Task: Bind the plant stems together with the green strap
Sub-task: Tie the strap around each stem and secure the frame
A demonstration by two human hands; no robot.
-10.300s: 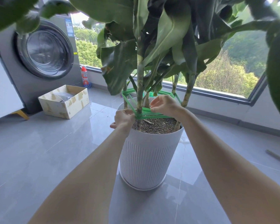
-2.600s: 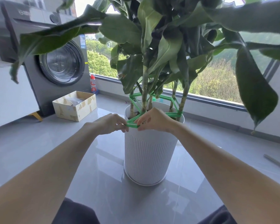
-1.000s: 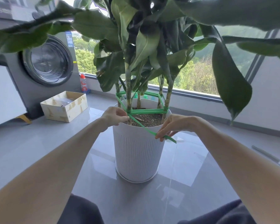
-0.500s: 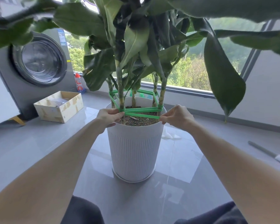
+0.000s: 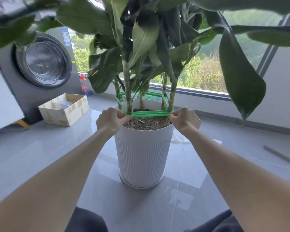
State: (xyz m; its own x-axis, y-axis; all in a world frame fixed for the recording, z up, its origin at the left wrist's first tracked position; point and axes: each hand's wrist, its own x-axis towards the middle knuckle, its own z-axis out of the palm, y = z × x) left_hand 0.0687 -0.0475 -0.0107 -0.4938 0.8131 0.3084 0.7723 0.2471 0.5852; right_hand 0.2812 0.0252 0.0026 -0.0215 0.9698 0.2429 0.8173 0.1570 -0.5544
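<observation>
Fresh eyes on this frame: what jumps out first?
The big-leaved plant in the white ribbed pot, dead centre, with the green strap looped round its stems above the soil. The left hand and right hand pinch the strap's front run at either end. A grey washing machine stands back left.

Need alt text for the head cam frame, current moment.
A person's left hand and right hand each pinch the green strap, stretched level between the two front plant stems just above the soil of a ribbed white pot. The strap also loops round the rear stems. A washing machine and an open cardboard box stand at left.
</observation>
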